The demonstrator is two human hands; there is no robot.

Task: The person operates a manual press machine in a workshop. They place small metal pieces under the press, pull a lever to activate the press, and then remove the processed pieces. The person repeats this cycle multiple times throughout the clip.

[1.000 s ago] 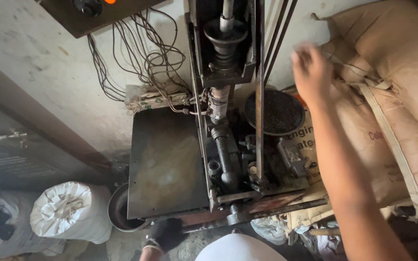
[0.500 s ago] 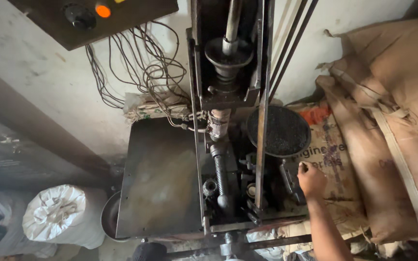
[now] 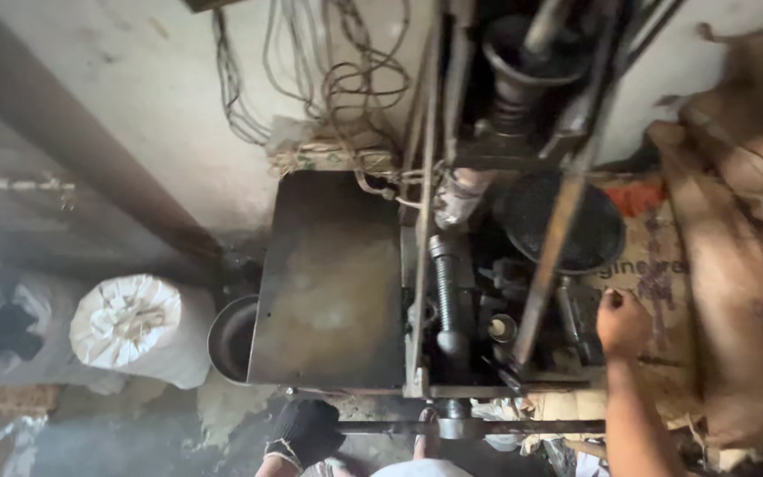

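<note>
Head camera, looking steeply down, machine [image 3: 452, 291] seemingly near

Clutter around the machine
A tied white sack [image 3: 139, 329] stands by a dark bowl [image 3: 230, 337]; tangled wires [image 3: 328, 79] hang on the wall [image 3: 134, 106]; brown sacks [image 3: 744, 265] lie opposite.

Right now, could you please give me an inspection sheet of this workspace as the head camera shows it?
Surface: dark metal plate, bare and stained.
Job's things: machine with a threaded shaft and a round black disc.
Clutter: tied white sack; metal bowl; brown sacks.
Grippers: left hand, in a black glove, at the horizontal bar; right hand, bare and closed, at the machine's right side; what it holds cannot be told.
Cables: tangled wires on the wall.
Surroundings: pale stained wall.
</note>
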